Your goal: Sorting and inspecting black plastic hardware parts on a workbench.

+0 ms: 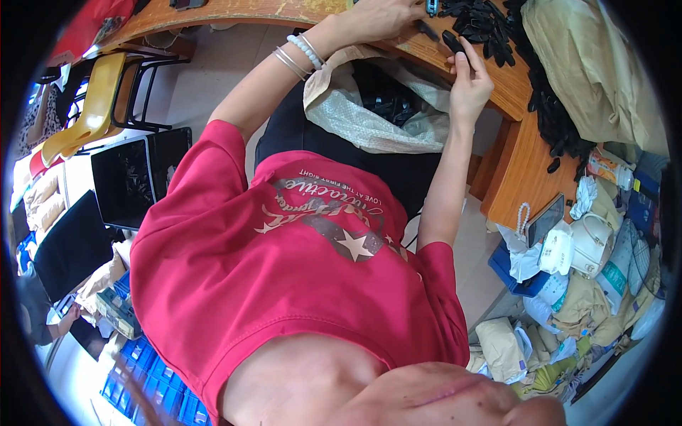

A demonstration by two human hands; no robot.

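My right hand [472,84] pinches a small, elongated black piece [452,41] between thumb and fingers, at the edge of the wooden table. My left hand [380,19], with bracelets on its wrist, rests over the tabletop, its fingers curled. At its fingertips is a small blue and silver object [432,7], cut off by the upper edge; whether the hand grips it is unclear. A thin dark piece [427,30] lies between my two hands. Beyond the right hand spreads a heap of similar black pieces [490,32]. Below the table edge, a white woven sack [334,106] gapes on my lap with black pieces inside.
A tan sack [593,71] lies on the right of the wooden table [522,167], beside more black pieces. Lower right are a phone [545,220], a white bag [591,243] and piled packages. On the left stand a yellow chair [99,99], black trays [122,181] and blue bins [145,369].
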